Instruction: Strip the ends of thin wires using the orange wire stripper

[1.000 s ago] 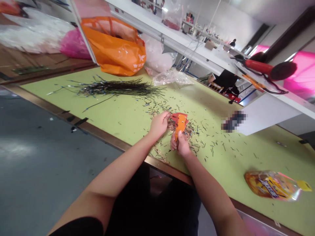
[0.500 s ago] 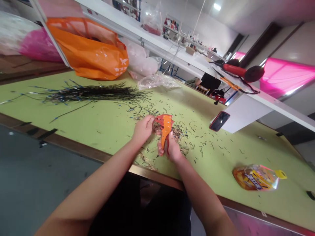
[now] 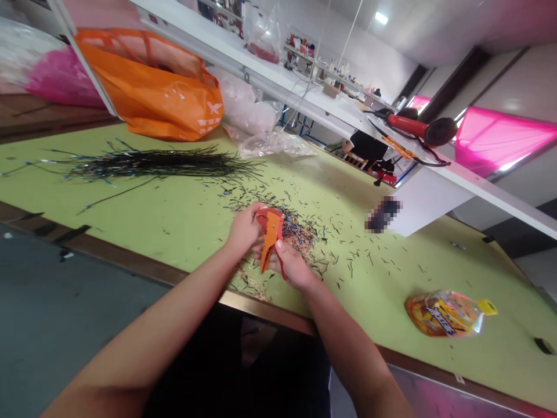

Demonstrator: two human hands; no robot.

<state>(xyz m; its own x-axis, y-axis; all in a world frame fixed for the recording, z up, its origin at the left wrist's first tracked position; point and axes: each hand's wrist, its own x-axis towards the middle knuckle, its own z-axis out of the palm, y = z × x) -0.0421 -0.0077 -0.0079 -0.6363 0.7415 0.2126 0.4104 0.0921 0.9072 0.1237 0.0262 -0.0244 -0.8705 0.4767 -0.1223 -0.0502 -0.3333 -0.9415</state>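
My right hand [image 3: 289, 262] is wrapped round the handles of an orange and red hand tool [image 3: 272, 232], its jaws pointing away from me. At the left side of the jaws is my left hand [image 3: 246, 229], its fingers pinched together; what they hold is too small to make out. Just beyond and right of the tool lies a pile of short cut wire bits [image 3: 300, 232]. A bundle of long black wires [image 3: 161, 164] with blue ends is spread out farther left on the green table [image 3: 174, 232].
An orange bag [image 3: 161, 98] and clear plastic bags [image 3: 261, 125] stand behind the wires. To the right lies a yellow-capped bottle [image 3: 446, 313]. A blurred dark object [image 3: 383, 215] leans by the white shelf [image 3: 429, 197], which holds a red tool [image 3: 411, 125].
The tool has moved left and slightly toward me, its handles looking wider apart, and more of the pile shows. My left hand has stayed beside its jaws.
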